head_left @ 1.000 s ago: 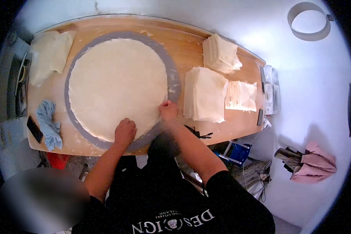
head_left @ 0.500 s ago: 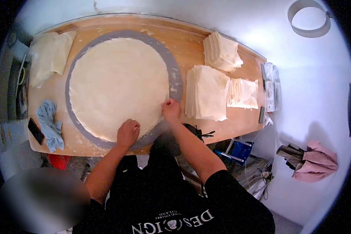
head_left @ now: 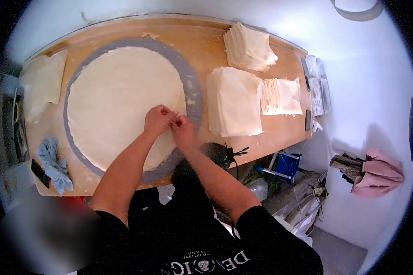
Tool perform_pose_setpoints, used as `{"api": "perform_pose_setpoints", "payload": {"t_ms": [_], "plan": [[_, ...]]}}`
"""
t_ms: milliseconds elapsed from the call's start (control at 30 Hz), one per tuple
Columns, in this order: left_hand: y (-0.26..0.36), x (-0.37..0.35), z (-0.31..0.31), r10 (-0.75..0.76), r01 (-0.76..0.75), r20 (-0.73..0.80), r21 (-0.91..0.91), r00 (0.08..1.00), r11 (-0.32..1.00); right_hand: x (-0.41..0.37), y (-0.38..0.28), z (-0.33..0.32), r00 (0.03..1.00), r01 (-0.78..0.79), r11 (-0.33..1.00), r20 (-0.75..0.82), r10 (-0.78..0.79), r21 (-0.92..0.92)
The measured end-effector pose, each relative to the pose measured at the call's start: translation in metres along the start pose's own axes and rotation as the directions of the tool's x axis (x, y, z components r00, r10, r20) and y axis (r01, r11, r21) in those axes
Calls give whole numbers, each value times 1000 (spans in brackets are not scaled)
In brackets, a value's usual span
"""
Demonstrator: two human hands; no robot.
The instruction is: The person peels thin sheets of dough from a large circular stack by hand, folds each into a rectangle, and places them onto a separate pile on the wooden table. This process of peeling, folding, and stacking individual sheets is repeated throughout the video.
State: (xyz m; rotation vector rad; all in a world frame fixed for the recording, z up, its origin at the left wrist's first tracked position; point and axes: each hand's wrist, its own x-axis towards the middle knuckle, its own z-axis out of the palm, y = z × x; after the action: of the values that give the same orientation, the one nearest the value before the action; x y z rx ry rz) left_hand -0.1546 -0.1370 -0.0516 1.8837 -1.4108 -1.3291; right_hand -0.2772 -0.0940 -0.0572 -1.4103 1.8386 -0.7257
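Note:
A large round sheet of pale dough (head_left: 119,96) lies on a grey round mat (head_left: 195,98). Over the dough's right part, my left hand (head_left: 158,120) has its fingers pinched together. Just right of it, nearly touching, my right hand (head_left: 182,129) is also in a pinch near the dough's right edge. Whatever sits between the fingertips of either hand is too small to make out.
Stacked pale sheets (head_left: 235,103) stand right of the mat, with a second stack (head_left: 248,47) behind and smaller sheets (head_left: 281,96) beside. Folded sheets (head_left: 43,82), a blue cloth (head_left: 54,165) and a dark flat object (head_left: 40,173) lie left. A wooden table (head_left: 280,137) carries everything.
My left hand has moved up and right over the dough, and my right hand has moved left, so they are now close together. The view has shifted slightly.

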Motion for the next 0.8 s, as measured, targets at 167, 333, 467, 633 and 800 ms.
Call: {"api": "perform_pose_setpoints", "payload": {"t_ms": [167, 333, 467, 633, 800], "plan": [[-10, 25, 13, 167, -161, -11, 218, 986, 963, 4, 11, -2, 992, 124, 992, -21, -124, -18], [-9, 19, 12, -99, 151, 151, -390, 984, 908, 28, 20, -8, 963, -270, 882, 132, 237, 386], [-14, 22, 13, -108, 175, 196, -365, 975, 914, 50, 25, -6, 978, -198, 953, 112, 176, 229], [-7, 20, 19, -28, 41, 57, -232, 998, 972, 67, 46, 12, 971, -233, 945, 114, 212, 230], [-4, 23, 21, 59, -56, 33, -82, 998, 995, 70, 67, 26, 962, -273, 886, 119, 246, 375]]}}
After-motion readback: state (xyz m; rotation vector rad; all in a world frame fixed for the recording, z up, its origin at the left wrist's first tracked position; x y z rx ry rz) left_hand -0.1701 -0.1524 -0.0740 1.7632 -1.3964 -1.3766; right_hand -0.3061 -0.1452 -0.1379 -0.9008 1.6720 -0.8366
